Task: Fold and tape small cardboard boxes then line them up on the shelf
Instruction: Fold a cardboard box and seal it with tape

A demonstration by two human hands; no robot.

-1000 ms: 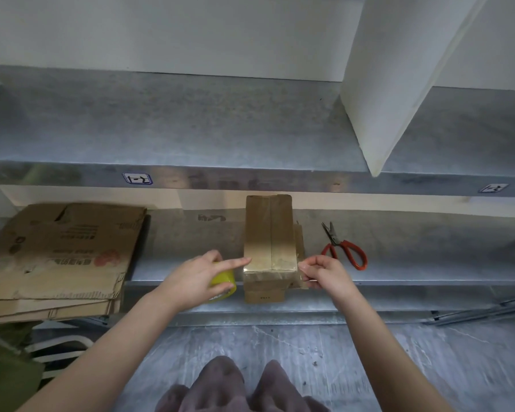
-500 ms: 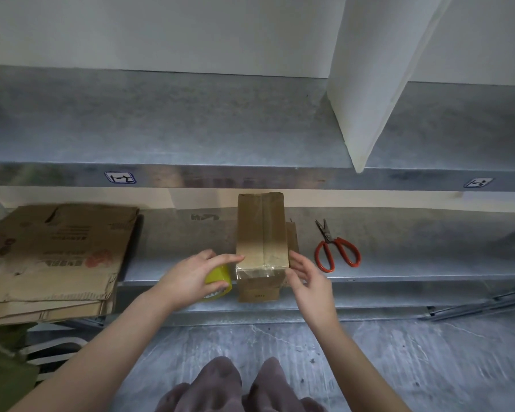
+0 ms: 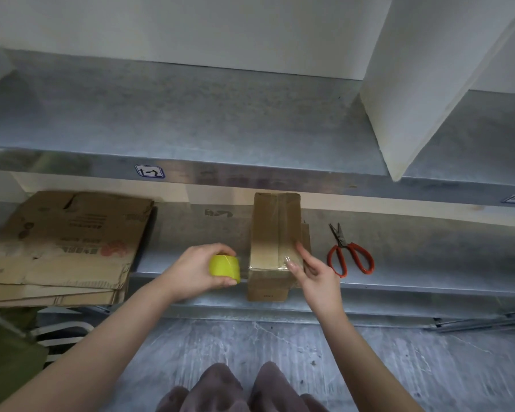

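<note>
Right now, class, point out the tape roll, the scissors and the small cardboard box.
tape roll (image 3: 224, 265), head view, yellow curved side.
scissors (image 3: 344, 244), head view, pivot above the red handles.
small cardboard box (image 3: 272, 233), head view, taped top face.

Above the dull, mottled metal shelf, matt brown cardboard box bears glossy clear tape; beside it, red-coated metal scissors.

Lower metal shelf has a stack of flattened cardboard on the left, a small taped box mid-shelf, red scissors just to its right.
</note>
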